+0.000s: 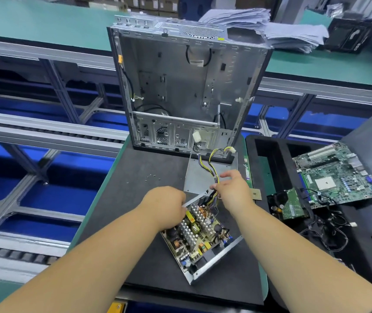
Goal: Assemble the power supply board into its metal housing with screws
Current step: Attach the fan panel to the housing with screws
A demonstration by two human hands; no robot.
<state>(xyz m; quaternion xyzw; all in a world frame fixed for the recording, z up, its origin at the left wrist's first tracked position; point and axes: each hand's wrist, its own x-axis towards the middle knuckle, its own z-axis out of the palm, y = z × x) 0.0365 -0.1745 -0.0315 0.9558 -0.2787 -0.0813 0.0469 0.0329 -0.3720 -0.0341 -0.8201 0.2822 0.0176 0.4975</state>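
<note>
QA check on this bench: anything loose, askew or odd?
Small screws lie scattered loose on the black mat, not in a tray. A bare CPU chip sits at the mat's right edge. The power supply housing lies skewed, its wire bundle trailing over the flat metal cover.

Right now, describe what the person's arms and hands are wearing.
Both forearms are bare: no sleeves reach them, apart from a dark edge at the lower right corner. The left hand and the right hand wear no gloves, and no watch, ring or wrist strap shows.

Open computer case (180, 86), motherboard (336, 175), paper stack (293, 30) behind.
</note>
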